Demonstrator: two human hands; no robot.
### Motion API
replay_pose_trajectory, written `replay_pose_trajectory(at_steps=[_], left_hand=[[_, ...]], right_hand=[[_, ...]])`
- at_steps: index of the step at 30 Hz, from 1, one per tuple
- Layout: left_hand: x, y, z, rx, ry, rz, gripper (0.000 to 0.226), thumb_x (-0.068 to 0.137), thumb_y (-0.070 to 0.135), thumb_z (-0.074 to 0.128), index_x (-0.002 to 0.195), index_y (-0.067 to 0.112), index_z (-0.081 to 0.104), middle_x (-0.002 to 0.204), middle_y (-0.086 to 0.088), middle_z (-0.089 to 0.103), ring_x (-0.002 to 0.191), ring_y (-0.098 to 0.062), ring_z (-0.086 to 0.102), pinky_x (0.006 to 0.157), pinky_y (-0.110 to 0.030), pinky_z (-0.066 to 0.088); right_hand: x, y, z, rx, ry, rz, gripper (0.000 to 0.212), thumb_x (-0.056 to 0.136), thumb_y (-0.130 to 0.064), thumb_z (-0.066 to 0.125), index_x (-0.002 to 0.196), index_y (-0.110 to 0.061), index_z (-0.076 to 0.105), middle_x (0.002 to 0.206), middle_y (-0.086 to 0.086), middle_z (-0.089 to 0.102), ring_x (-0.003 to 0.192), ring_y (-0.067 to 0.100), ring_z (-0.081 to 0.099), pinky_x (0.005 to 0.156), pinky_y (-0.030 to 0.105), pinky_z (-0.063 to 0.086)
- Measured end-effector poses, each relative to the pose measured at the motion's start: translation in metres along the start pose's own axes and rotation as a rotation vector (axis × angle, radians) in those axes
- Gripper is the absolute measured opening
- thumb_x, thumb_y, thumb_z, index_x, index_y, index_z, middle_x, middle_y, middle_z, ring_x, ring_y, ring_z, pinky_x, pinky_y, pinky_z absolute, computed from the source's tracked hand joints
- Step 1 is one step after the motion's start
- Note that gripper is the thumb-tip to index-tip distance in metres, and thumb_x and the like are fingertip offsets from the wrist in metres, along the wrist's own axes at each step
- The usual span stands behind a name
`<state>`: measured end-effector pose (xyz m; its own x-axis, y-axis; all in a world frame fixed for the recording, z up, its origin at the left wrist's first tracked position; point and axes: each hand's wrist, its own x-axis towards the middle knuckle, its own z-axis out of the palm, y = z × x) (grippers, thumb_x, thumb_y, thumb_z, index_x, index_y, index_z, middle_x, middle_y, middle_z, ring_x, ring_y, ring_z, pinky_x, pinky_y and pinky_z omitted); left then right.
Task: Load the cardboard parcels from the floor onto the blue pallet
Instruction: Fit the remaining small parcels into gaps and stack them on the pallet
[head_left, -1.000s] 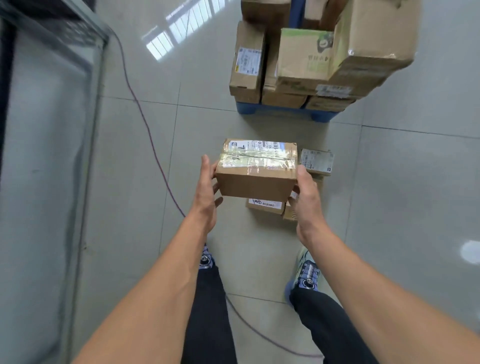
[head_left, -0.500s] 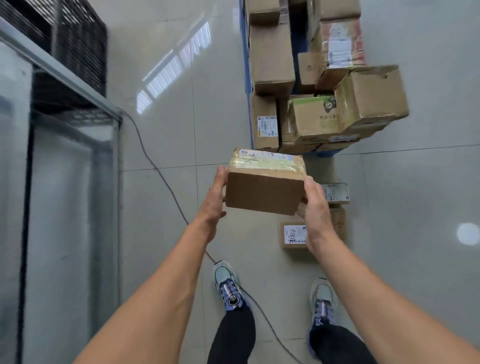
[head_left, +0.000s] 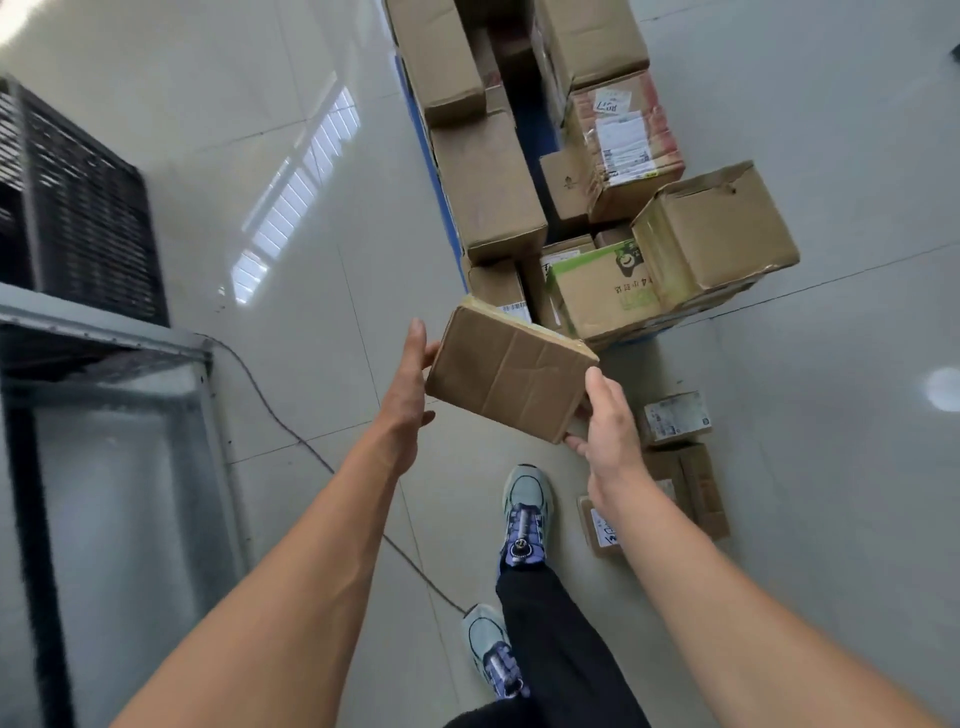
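I hold a brown cardboard parcel (head_left: 511, 374) in the air, tilted so its plain underside faces me. My left hand (head_left: 408, 384) presses its left end with the fingers fairly straight. My right hand (head_left: 608, 431) grips its lower right corner, thumb on the near face and fingers underneath. Beyond the parcel stands the blue pallet (head_left: 441, 197), showing only as a blue edge under many stacked boxes. Three small parcels lie on the floor to my right: one with a white label (head_left: 675, 418), a brown one (head_left: 691, 488) and a flat one (head_left: 597, 525) partly behind my right arm.
A large tilted box (head_left: 714, 234) overhangs the pallet's near right corner beside a green-printed box (head_left: 602, 291). A black slatted crate (head_left: 78, 218) and a metal-framed glass panel (head_left: 104, 467) stand on the left. A thin cable (head_left: 291, 431) runs across the tiled floor past my shoes (head_left: 524, 514).
I have stepped toward the pallet and raised the parcel, tipping it so its underside shows. The floor parcels have dropped back to my lower right.
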<state>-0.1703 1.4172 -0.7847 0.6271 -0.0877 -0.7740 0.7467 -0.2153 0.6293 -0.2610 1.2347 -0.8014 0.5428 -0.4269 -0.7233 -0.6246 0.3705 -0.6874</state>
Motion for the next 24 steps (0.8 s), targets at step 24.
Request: replay_pose_trajectory(at_steps=[24], left_hand=[[0.146, 0.097, 0.016, 0.306, -0.271, -0.045, 0.075, 0.101, 0.075, 0.018, 0.156, 0.031, 0.042, 0.161, 0.001, 0.043, 0.149, -0.027, 0.035, 0.121, -0.058, 0.026]], right_hand=[[0.068, -0.005, 0.076, 0.409, 0.282, 0.309, 0.024, 0.104, -0.050, 0.050, 0.122, -0.034, 0.051, 0.140, -0.003, 0.046, 0.128, 0.027, 0.049, 0.091, 0.048, 0.054]])
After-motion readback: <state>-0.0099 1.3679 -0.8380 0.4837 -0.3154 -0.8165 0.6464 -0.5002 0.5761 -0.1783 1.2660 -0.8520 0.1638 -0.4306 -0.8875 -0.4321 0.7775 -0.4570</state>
